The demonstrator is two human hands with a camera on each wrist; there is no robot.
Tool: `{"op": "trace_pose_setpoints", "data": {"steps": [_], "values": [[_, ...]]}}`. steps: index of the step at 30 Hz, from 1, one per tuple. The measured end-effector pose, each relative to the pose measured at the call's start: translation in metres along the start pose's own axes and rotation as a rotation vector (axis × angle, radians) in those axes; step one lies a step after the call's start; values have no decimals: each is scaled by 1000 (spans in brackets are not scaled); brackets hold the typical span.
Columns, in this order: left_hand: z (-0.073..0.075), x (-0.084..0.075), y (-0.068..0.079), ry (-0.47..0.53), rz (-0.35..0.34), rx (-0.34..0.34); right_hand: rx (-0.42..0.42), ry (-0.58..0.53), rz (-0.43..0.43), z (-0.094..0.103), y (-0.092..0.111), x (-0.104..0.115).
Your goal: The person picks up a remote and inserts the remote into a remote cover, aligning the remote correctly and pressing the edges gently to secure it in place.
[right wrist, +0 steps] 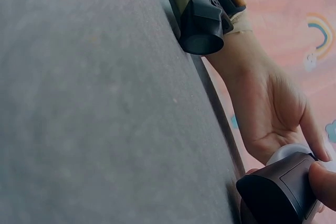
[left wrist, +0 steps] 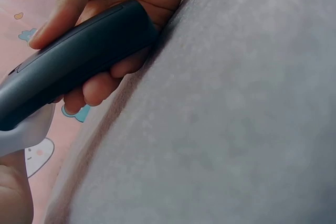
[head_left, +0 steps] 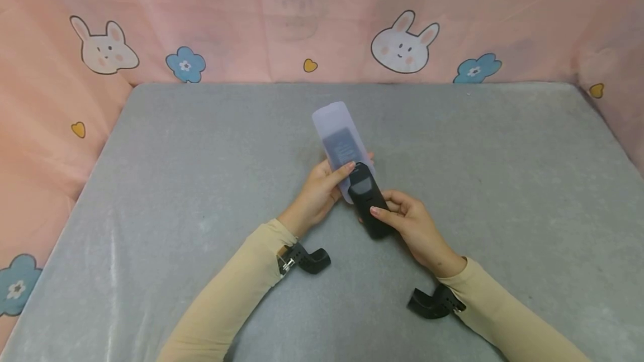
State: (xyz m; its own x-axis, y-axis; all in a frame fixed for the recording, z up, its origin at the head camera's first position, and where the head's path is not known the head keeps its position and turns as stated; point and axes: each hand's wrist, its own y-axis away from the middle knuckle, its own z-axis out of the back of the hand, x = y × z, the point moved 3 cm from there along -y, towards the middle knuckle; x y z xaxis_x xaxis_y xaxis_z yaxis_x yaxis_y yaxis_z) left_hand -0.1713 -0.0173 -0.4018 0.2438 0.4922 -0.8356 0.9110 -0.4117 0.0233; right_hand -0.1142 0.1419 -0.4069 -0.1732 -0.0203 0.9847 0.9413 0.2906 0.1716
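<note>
My left hand [head_left: 317, 191] holds a pale lavender translucent sleeve [head_left: 329, 113], its thumb lying on top near the end of a black remote-like device [head_left: 369, 205]. Through the sleeve shows a dark rectangular area with faint print. My right hand [head_left: 415, 225] grips the lower part of the black device, thumb on its upper face and fingers around the far side. The left wrist view shows the smooth rounded end of the device [left wrist: 100, 45] against the right palm. In the right wrist view, part of the sleeve [right wrist: 289, 150] shows between the device and the left hand.
A grey cloth-covered table [head_left: 201, 183] spreads below both hands. Pink curtain [head_left: 226, 10] printed with rabbits and flowers stands behind and at the sides. Black wrist mounts [head_left: 309, 260] stick out from both forearms, close over the tabletop.
</note>
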Motion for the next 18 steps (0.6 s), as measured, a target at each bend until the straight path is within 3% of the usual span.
{"op": "trace_pose_setpoints", "data": {"steps": [18], "values": [[0, 0, 0, 14, 2, -4, 2, 7, 4, 0, 0, 1]]}}
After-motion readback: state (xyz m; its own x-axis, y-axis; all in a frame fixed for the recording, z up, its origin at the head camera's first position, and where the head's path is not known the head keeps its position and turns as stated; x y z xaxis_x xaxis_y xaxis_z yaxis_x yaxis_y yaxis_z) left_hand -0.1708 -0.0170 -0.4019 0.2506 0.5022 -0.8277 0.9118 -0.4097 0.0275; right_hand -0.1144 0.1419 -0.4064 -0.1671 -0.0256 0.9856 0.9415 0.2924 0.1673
